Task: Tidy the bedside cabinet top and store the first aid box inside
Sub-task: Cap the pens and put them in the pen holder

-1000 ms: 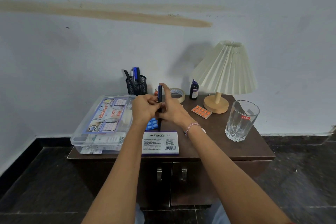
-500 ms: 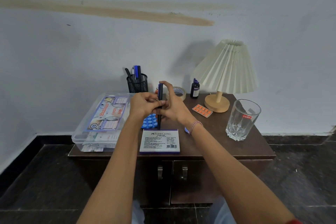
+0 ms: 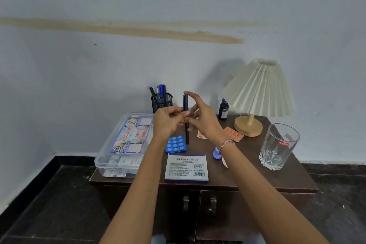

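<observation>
A clear plastic first aid box (image 3: 126, 144) with a printed label lies on the left end of the brown bedside cabinet (image 3: 247, 176). Above the cabinet's middle I hold a dark pen (image 3: 186, 117) upright. My left hand (image 3: 168, 123) pinches the pen's barrel. My right hand (image 3: 202, 117) is beside it, index finger touching the pen's top, the other fingers spread. A blue pill strip (image 3: 175, 144) lies below the pen. A white stamp pad box (image 3: 186, 167) sits near the front edge.
A black mesh pen holder (image 3: 162, 101) with pens stands at the back. A dark bottle (image 3: 223, 109), a pleated lamp (image 3: 257, 93), an orange pill strip (image 3: 233, 133) and a drinking glass (image 3: 278, 146) fill the right side. A small blue cap (image 3: 216, 153) lies by my wrist. Two cabinet doors (image 3: 210, 203) below are closed.
My right hand has loosened from the pen, its fingers spreading and only the index finger staying at the top. The left hand keeps hold. The view has tilted slightly upward.
</observation>
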A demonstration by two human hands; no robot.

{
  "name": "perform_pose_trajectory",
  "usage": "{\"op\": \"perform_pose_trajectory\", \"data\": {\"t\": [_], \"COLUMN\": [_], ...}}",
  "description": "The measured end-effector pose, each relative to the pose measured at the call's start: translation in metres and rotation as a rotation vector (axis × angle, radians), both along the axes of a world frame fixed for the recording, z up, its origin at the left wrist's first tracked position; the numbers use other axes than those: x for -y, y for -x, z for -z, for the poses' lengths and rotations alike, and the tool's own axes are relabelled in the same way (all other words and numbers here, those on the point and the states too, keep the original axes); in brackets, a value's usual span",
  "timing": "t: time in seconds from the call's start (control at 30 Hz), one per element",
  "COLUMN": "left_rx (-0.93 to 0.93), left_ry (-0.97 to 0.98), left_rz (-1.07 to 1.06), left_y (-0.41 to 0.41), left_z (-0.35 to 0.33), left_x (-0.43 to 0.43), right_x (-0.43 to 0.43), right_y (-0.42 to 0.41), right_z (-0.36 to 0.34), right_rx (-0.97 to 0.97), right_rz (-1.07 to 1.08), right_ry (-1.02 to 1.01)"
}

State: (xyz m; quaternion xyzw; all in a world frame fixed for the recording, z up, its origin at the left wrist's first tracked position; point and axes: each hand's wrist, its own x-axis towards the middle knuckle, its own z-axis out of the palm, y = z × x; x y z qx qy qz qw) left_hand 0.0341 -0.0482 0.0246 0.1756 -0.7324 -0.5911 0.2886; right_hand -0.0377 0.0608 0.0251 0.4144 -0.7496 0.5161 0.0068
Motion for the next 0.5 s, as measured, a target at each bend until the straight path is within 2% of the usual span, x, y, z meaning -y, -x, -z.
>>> {"op": "perform_pose_trajectory", "data": {"t": [0.13, 0.33, 0.5], "left_rx": [-0.014, 0.032, 0.041], "left_ry": [0.024, 0.09, 0.113], "left_rz": [0.04, 0.098, 0.054], "left_y": [0.009, 0.029, 0.048], "left_z": [-0.016, -0.054, -0.069], "left_x": [0.013, 0.049, 0.078], "right_x": [0.015, 0.054, 0.091], "right_y": [0.01, 0.04, 0.06], "right_z": [-0.017, -0.048, -0.061], "right_rx": [-0.128, -0.179, -0.182], "right_rz": [0.083, 0.172, 0.136], "right_ry": [-0.02, 0.042, 0.103]}}
